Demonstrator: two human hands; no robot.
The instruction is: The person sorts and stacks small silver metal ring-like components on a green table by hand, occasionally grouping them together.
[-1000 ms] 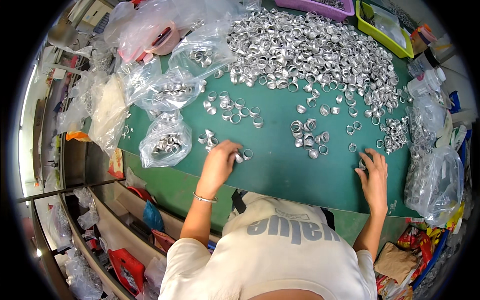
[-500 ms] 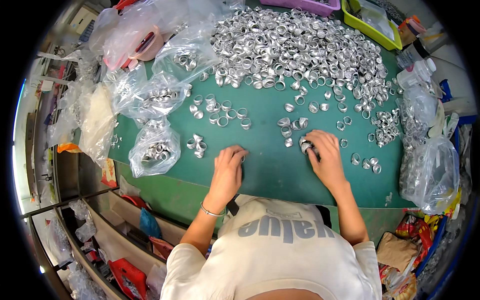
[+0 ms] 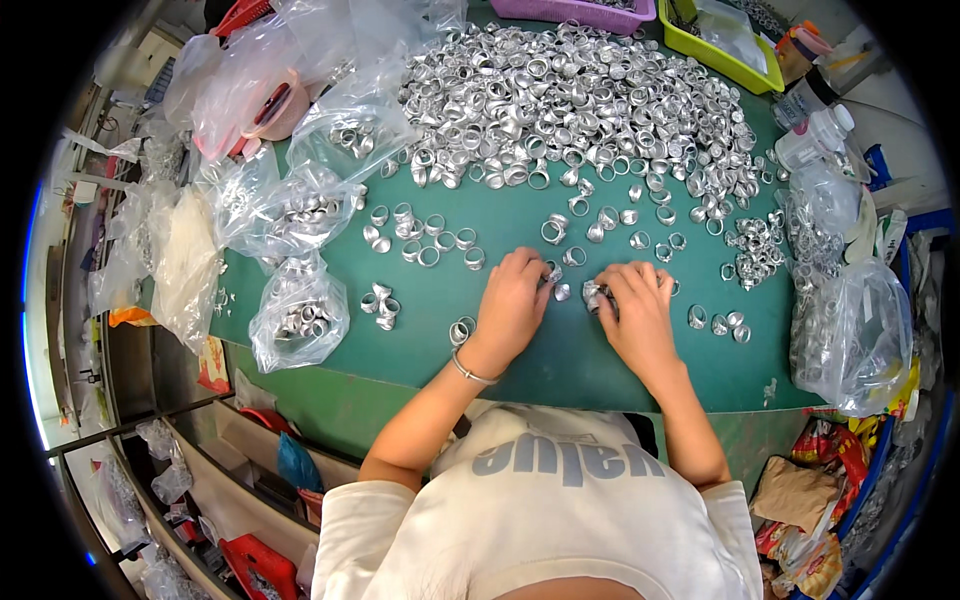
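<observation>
My left hand [image 3: 512, 305] rests palm down on the green mat [image 3: 560, 360], its fingertips touching a couple of silver rings [image 3: 553, 272]. My right hand [image 3: 637, 308] lies close beside it, fingers curled over a small cluster of silver rings [image 3: 593, 294]. A big heap of silver rings [image 3: 570, 100] covers the far side of the mat. Loose rings [image 3: 420, 245] are scattered to the left of my hands and a few more [image 3: 725, 322] lie to the right.
Clear plastic bags holding rings [image 3: 298, 312] lie at the left, another bag [image 3: 850, 330] at the right. A yellow-green tray [image 3: 722, 58] and a purple tray [image 3: 590, 12] stand at the back. White bottles [image 3: 815, 135] sit back right.
My left hand has moved right and my right hand has moved left, so both now meet at the middle of the mat over a few rings.
</observation>
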